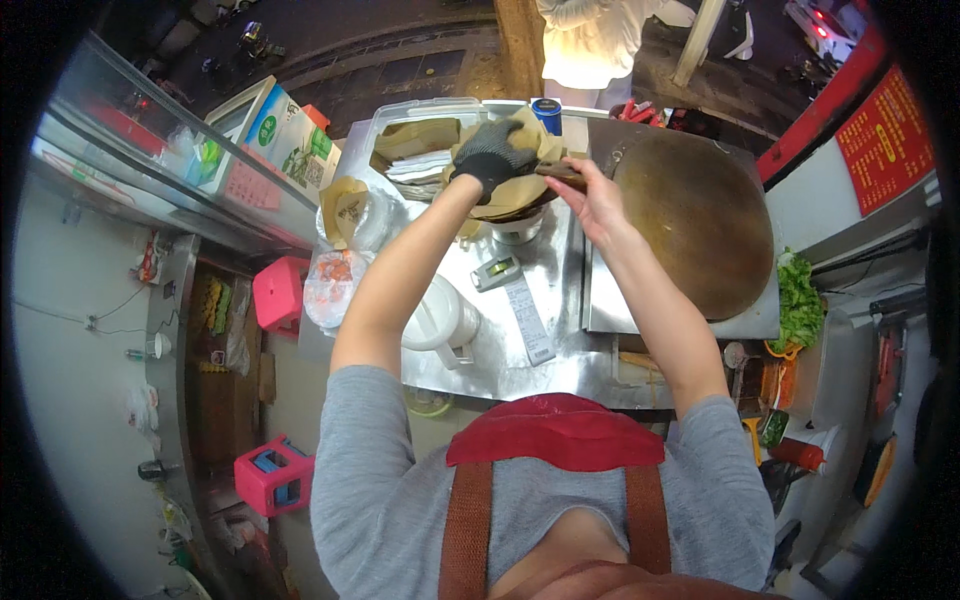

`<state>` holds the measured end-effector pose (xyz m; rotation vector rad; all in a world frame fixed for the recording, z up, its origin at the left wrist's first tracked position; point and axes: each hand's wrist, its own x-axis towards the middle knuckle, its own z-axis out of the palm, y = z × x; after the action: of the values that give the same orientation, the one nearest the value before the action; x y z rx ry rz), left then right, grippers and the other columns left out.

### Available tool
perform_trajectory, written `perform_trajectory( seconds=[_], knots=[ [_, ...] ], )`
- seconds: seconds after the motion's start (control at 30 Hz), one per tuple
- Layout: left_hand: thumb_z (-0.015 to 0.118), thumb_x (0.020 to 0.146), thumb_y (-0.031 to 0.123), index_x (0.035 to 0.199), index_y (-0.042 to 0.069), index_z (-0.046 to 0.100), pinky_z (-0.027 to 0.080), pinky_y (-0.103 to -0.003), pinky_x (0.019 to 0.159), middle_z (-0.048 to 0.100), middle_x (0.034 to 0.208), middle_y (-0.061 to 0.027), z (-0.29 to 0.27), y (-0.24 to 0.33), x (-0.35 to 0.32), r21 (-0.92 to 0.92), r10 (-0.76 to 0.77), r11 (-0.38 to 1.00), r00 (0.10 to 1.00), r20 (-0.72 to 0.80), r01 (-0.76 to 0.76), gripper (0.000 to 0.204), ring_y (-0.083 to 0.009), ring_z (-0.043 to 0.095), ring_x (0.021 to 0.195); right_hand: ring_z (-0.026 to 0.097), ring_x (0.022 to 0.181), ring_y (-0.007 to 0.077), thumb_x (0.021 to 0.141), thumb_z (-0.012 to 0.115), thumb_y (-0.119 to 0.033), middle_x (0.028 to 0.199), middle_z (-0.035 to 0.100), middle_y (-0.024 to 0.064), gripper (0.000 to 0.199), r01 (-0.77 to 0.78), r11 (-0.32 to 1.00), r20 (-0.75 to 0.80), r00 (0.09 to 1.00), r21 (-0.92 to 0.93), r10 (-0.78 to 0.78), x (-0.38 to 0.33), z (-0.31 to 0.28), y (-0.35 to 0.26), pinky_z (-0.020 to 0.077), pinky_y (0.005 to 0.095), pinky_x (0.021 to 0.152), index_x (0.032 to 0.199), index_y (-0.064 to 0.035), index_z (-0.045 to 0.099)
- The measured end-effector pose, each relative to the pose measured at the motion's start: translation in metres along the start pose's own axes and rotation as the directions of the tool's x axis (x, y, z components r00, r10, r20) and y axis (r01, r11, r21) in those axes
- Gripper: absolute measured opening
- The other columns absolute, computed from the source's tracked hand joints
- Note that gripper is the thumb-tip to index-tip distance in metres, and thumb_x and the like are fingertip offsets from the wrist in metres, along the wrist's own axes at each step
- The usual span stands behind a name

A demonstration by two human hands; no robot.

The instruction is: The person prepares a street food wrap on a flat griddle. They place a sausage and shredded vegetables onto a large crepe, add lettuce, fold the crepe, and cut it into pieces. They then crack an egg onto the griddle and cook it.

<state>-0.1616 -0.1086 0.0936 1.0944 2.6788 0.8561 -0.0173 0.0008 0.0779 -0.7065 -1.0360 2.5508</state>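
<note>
My left hand [493, 158], in a dark grey glove, bends over a brown paper bag [520, 190] at the far side of the steel counter, its fingers curled at the paper and partly hidden. My bare right hand [598, 203] pinches a dark brown, flat piece [562, 173] between thumb and fingers, close to the bag; its exact kind is unclear. Beneath the bag stands a round pale container [517, 230]. Behind my left wrist, a clear plastic bin [385, 118] holds more brown paper bags and white sleeves.
A large round griddle [695, 225] fills the counter's right side. A white lidded jug [440, 318], a printed receipt [530, 320] and a blue can [547, 115] stand or lie nearby. Lettuce [797, 300] sits beyond the right edge. A person [590, 45] stands across the counter.
</note>
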Motion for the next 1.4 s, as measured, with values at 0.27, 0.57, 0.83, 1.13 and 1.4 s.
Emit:
perform_trajectory(
  seconds=[0.27, 0.57, 0.83, 1.13, 1.4],
  knots=[
    [0.053, 0.073, 0.050, 0.119, 0.005, 0.049, 0.038, -0.036, 0.092, 0.050, 0.120, -0.0188, 0.079, -0.068, -0.009, -0.099, -0.138, 0.980, 0.949, 0.285, 0.172, 0.064, -0.0310, 0.049, 0.109, 0.061, 0.065, 0.0091, 0.079, 0.055, -0.039, 0.078, 0.062, 0.0042, 0.035, 0.123, 0.765, -0.155, 0.947, -0.633, -0.281, -0.012, -0.010, -0.028, 0.0390, 0.0192, 0.047, 0.086, -0.0061, 0.064],
    [0.050, 0.076, 0.053, 0.117, 0.005, 0.050, 0.037, -0.037, 0.093, 0.052, 0.118, -0.0172, 0.046, -0.070, -0.009, -0.006, 0.040, 0.999, 0.993, 0.111, -0.040, 0.064, -0.0308, 0.050, 0.107, 0.053, 0.072, 0.0102, 0.085, 0.053, -0.011, 0.078, 0.060, 0.0030, 0.010, 0.668, -0.107, 0.595, 0.563, -0.736, -0.574, 0.000, 0.035, -0.082, 0.0429, 0.0238, 0.067, 0.085, -0.0015, 0.057],
    [0.063, 0.071, 0.029, 0.105, 0.008, 0.057, 0.043, -0.039, 0.084, 0.056, 0.102, -0.0157, -0.005, -0.115, -0.007, -0.029, 0.062, 0.996, 0.915, -0.398, -0.080, 0.040, -0.0316, 0.053, 0.096, 0.053, 0.070, 0.0246, 0.072, 0.063, -0.008, 0.076, 0.051, 0.0101, 0.020, 0.627, -0.380, 0.601, 0.774, -0.680, 0.202, 0.033, 0.025, -0.031, 0.0450, 0.0337, 0.067, 0.091, -0.0068, 0.060],
    [0.064, 0.069, 0.029, 0.096, 0.013, 0.061, 0.044, -0.038, 0.082, 0.057, 0.097, -0.0144, 0.018, -0.130, 0.010, -0.096, -0.049, 0.995, 0.924, -0.378, 0.014, 0.031, -0.0304, 0.054, 0.093, 0.055, 0.078, 0.0309, 0.068, 0.058, -0.008, 0.080, 0.055, 0.0124, 0.012, 0.625, -0.370, 0.576, 0.779, -0.687, 0.247, 0.043, 0.027, -0.029, 0.0439, 0.0384, 0.070, 0.080, -0.0057, 0.060],
    [0.057, 0.075, 0.018, 0.079, 0.007, 0.061, 0.043, -0.042, 0.071, 0.056, 0.083, -0.0144, 0.012, -0.102, 0.003, 0.088, 0.330, 0.943, 0.883, -0.335, -0.320, 0.012, -0.0338, 0.052, 0.077, 0.055, 0.080, 0.0319, 0.075, 0.061, -0.018, 0.078, 0.056, 0.0126, 0.013, 0.555, -0.403, 0.615, 0.788, -0.728, -0.025, 0.061, 0.039, -0.013, 0.0436, 0.0406, 0.069, 0.079, -0.0059, 0.059]
  ],
)
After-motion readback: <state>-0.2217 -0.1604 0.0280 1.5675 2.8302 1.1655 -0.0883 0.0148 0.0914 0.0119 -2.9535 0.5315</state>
